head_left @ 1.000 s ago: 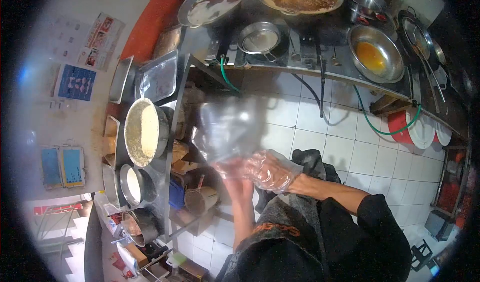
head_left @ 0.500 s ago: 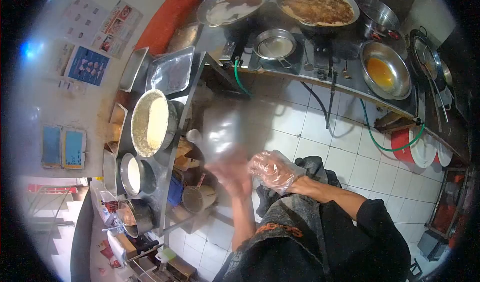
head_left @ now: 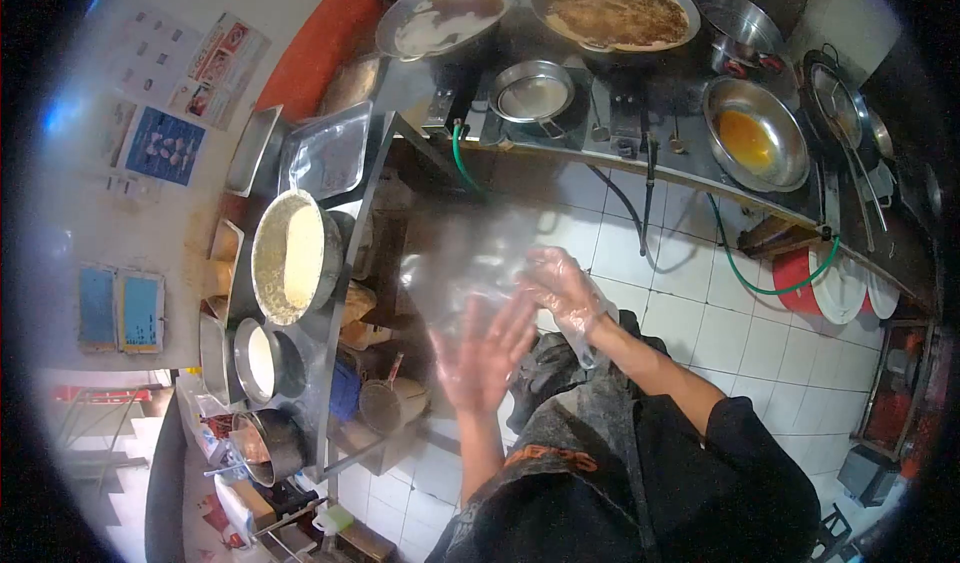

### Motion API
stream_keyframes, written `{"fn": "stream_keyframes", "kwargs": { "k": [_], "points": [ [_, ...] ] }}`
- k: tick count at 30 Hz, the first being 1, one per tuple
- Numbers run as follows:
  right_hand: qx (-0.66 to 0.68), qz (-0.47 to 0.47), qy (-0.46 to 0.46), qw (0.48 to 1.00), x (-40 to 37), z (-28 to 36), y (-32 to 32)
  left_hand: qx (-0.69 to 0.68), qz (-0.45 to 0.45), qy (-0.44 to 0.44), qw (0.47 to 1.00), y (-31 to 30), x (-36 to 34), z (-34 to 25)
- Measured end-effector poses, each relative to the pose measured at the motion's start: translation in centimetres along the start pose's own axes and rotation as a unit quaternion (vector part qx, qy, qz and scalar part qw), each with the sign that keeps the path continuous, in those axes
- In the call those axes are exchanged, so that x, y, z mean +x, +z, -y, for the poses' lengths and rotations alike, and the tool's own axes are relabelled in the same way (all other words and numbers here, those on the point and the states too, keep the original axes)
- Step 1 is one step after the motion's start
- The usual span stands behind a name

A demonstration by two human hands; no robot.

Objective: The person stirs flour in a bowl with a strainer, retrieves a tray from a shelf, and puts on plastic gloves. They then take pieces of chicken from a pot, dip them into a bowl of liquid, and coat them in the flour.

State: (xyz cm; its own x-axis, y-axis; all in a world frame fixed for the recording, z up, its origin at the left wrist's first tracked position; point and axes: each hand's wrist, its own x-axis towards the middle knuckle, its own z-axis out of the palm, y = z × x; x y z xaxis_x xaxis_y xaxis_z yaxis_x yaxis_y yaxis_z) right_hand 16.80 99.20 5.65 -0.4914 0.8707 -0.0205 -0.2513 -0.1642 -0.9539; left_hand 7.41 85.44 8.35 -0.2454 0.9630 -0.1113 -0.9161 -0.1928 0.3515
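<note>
A clear plastic glove covers my right hand (head_left: 562, 291), whose fingertips pinch the edge of another clear plastic glove (head_left: 465, 263). That second glove is blurred and stretches over and above my left hand (head_left: 485, 353). The fingers of my left hand are spread, partly inside the loose plastic. Both hands are over the floor, in front of the dark apron (head_left: 590, 443).
At the left, a counter holds a large bowl of pale batter (head_left: 297, 258), a smaller bowl (head_left: 262, 361) and a metal tray (head_left: 325, 153). Across the top are two wide pans (head_left: 615, 8), a strainer (head_left: 533, 93) and a metal basin (head_left: 755, 138). Green hoses hang below.
My left hand has opened its fingers within the plastic. My right hand has moved up and right and now pinches the glove's edge. The view has shifted slightly.
</note>
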Motion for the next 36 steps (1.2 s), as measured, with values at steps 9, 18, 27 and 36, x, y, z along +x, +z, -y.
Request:
{"fn": "stream_keyframes", "kwargs": {
  "k": [9, 18, 27, 36],
  "points": [
    [-0.111, 0.073, 0.188, 0.973, 1.3, -6.5, -3.2, 0.002, -0.205, 0.15, 0.967, -4.8, -0.3, 1.0],
    [-0.287, 0.119, -0.303, 0.901, -1.8, 1.3, 1.0, 0.062, -0.104, 0.2, 0.972, -2.1, 2.3, 0.9],
    [-0.319, 0.139, -0.353, 0.869, -1.7, -1.7, 1.7, 0.086, -0.112, 0.165, 0.976, -2.3, 3.2, 0.9],
    [-0.286, 0.144, -0.283, 0.904, -2.3, -1.1, 1.5, 0.049, -0.14, 0.24, 0.959, -4.2, 4.4, -0.6]
  ]
}}
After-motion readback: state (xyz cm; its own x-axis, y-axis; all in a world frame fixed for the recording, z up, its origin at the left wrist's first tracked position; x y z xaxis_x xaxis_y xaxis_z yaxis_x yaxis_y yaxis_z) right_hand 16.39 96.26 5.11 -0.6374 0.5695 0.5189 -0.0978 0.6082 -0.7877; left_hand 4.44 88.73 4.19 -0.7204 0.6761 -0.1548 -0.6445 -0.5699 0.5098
